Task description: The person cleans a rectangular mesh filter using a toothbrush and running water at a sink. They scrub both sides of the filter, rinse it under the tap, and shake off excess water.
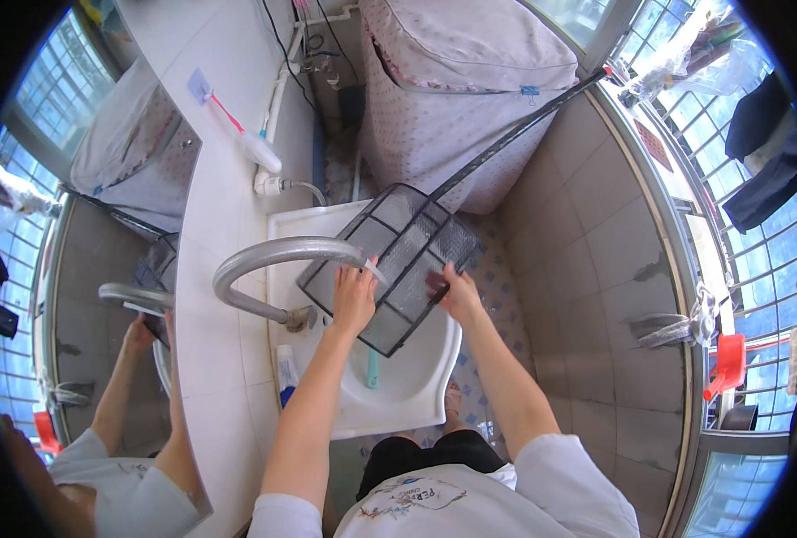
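A rectangular mesh filter screen with a black ribbed frame (398,252) lies tilted over the white washbasin (412,403). My left hand (356,296) rests at the mesh's left part, beneath the spout of the curved metal faucet (291,252); a thin stream of water falls beside its fingers. My right hand (460,292) grips the screen's right edge, with a blurred dark reddish patch at its fingertips that I cannot make out. In the basin, below the screen, shows a turquoise handle (372,370); its other end is hidden. A white and blue tube (286,376) lies at the basin's left rim.
A mirror (123,269) stands left. Beyond the basin are a fabric-covered appliance (445,114) and a long dark pole (519,131) slanting down to the screen. A tiled wall (600,289) bounds the right side, with a red dipper (728,363) and knotted grey cloth (687,323) there.
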The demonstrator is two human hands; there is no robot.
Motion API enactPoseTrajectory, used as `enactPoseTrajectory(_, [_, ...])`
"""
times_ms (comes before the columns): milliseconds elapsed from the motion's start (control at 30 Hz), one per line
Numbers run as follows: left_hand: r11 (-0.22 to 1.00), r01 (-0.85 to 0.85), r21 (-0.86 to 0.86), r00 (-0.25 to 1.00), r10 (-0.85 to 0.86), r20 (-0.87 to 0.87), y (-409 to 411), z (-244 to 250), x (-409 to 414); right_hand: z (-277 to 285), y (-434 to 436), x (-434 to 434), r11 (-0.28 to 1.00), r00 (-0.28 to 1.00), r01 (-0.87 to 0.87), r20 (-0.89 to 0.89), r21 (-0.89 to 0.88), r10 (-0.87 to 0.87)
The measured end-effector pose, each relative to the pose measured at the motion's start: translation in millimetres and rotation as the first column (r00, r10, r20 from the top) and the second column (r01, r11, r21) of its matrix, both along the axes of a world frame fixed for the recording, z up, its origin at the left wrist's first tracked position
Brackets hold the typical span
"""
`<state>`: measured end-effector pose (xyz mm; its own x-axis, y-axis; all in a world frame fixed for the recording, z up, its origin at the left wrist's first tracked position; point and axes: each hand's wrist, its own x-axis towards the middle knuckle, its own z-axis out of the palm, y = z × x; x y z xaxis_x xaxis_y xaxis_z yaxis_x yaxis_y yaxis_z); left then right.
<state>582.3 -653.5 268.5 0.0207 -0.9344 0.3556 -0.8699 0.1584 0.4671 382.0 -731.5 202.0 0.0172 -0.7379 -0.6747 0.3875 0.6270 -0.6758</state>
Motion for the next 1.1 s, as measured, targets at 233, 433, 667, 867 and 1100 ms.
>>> enactPoseTrajectory(233, [1.000, 0.013, -0.023, 0.918, -0.021, -0.397, -30.7, 13.8, 12.7, 29.4, 46.8, 14.1, 0.951, 0.776, 0.310, 0.577, 0.006, -0.256])
enactPoseTrajectory(433, [0.822, -0.553, 0.138, 0.415, 0.415, -0.810, 11.4, 6.0, 2.0, 28.9, 32.3, -4.3, 0.915, 0.682, 0.403, 0.677, -0.031, -0.277])
enactPoseTrajectory(667, [0.951, 0.053, 0.304, -0.114, 0.308, -0.944, 34.9, -4.0, -26.1, 41.7, 44.1, -13.2, 0.975, 0.962, 0.222, 0.162, 0.015, -0.221])
enactPoseTrajectory(867, [0.913, -0.208, 0.352, 0.174, 0.389, -0.905, 49.0, -43.1, -14.4, 99.9, 53.6, 40.6, 0.738, 0.814, -0.142, -0.503, -0.659, -0.292])
enactPoseTrajectory(1100, [0.851, -0.475, 0.225, 0.340, 0.413, -0.845, 66.8, -18.3, -38.9, 116.9, -36.1, 196.5, 0.991, 0.517, -0.042, 0.846, -0.127, 0.130])
